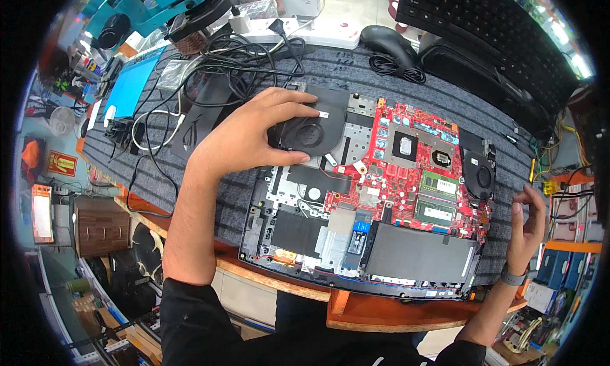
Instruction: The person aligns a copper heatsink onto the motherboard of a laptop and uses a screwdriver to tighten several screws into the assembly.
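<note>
One black fan (308,132), at eleven o'clock on the opened laptop (375,197), is clasped by the left hand (257,131): probably light, fragile-bladed, best rim-held. Right hand (526,231), three o'clock, empty, thumb and fingers apart.

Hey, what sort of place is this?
Probably an electronics repair shop: a laptop lies opened, its red board exposed, and what looks like a teal microscope stands beyond it, left.
</note>
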Demonstrator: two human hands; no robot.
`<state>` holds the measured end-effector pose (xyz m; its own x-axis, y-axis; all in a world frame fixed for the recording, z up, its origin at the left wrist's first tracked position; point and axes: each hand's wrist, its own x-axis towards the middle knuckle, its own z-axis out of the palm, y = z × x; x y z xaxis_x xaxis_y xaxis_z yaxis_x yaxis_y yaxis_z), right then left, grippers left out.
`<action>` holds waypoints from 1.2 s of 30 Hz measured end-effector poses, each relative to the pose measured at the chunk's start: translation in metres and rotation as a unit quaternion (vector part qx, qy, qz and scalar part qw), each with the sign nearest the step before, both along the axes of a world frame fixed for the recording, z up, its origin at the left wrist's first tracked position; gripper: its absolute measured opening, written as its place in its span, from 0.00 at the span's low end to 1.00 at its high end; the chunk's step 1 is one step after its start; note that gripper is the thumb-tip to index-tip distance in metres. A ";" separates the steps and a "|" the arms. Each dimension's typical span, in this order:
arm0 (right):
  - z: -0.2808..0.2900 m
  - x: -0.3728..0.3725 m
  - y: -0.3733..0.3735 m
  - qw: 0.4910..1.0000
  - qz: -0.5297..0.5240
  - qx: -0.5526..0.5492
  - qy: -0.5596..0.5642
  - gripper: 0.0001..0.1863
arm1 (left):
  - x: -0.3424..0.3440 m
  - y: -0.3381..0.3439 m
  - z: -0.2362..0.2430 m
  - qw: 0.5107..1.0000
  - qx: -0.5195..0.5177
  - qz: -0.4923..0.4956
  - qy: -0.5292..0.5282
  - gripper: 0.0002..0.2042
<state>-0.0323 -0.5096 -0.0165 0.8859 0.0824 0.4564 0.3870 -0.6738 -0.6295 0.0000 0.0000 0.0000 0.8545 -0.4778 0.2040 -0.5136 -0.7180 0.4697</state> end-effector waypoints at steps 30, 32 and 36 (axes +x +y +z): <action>-0.007 0.000 -0.015 1.000 -0.020 0.016 -0.018 0.19 | -0.002 0.013 -0.003 1.000 -0.020 -0.009 -0.015 0.19; -0.007 -0.001 -0.016 1.000 -0.017 0.015 -0.019 0.19 | -0.002 0.013 -0.003 1.000 -0.015 -0.011 -0.005 0.20; -0.005 -0.001 -0.016 1.000 -0.014 0.007 -0.023 0.19 | -0.001 0.016 -0.006 1.000 -0.014 -0.018 -0.005 0.21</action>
